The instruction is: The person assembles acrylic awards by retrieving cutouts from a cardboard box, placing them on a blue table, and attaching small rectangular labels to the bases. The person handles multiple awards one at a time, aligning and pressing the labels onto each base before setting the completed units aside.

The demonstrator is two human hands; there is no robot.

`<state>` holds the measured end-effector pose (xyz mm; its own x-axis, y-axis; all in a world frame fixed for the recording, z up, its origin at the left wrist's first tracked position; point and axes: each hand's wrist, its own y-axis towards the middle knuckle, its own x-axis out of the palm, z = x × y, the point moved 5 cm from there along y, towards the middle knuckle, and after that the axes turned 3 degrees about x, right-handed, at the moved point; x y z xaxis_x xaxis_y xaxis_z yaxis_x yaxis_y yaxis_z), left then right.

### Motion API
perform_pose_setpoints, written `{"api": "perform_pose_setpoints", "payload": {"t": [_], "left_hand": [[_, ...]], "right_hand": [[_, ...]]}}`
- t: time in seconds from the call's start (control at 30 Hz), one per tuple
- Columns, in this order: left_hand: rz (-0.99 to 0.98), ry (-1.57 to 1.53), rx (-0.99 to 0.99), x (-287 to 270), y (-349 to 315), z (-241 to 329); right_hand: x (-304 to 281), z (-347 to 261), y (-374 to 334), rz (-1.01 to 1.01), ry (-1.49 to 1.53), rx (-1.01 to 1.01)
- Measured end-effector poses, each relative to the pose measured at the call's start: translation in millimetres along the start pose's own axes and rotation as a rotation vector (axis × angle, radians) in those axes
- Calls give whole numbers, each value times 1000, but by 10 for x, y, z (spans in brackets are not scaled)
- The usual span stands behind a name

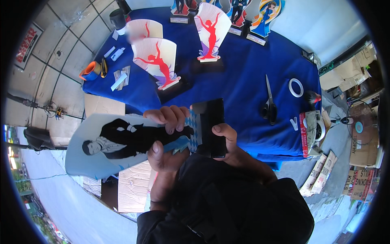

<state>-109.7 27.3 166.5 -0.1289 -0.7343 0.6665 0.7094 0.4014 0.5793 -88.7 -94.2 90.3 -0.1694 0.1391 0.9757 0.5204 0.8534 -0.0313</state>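
A flat cut-out trophy [115, 138], printed with a figure in a black suit, lies sideways in front of my body. Its black block base [213, 118] points right, beside a blue-and-white checked strip. My left hand [166, 158] is closed round the lower part of the panel, thumb at the near edge and fingers over the far edge. With its thumb on the base, my right hand [229, 142] grips the block; its other fingers are mostly hidden. Beyond stand white trophies with red dancers, one [158, 61] at left and another [211, 34] farther back.
The blue-covered table [239, 85] holds scissors [269, 103], a white ring-shaped roll [295, 87] and a tape dispenser [315, 128] on the right. Orange tape [90, 71] and a cutter [104, 68] lie left. More trophies [264, 18] line the back. Cardboard boxes [365, 142] stand right.
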Motion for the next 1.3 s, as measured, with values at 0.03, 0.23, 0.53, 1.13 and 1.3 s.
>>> {"api": "perform_pose_setpoints", "payload": {"t": [0.03, 0.23, 0.53, 1.13, 1.3], "left_hand": [[15, -15, -39, -16, 31, 3], [25, 494, -606, -116, 199, 47], [-348, 344, -1145, -212, -297, -709], [-807, 879, -954, -354, 399, 468], [-1023, 1426, -793, -29, 334, 447]], "right_hand": [[-54, 27, 1, 58, -93, -15], [224, -483, -223, 429, -1239, -941], [985, -401, -151, -393, -2680, -768], [1065, -873, 336, -354, -2436, -125], [1143, -764, 423, -510, -2635, -251]]}}
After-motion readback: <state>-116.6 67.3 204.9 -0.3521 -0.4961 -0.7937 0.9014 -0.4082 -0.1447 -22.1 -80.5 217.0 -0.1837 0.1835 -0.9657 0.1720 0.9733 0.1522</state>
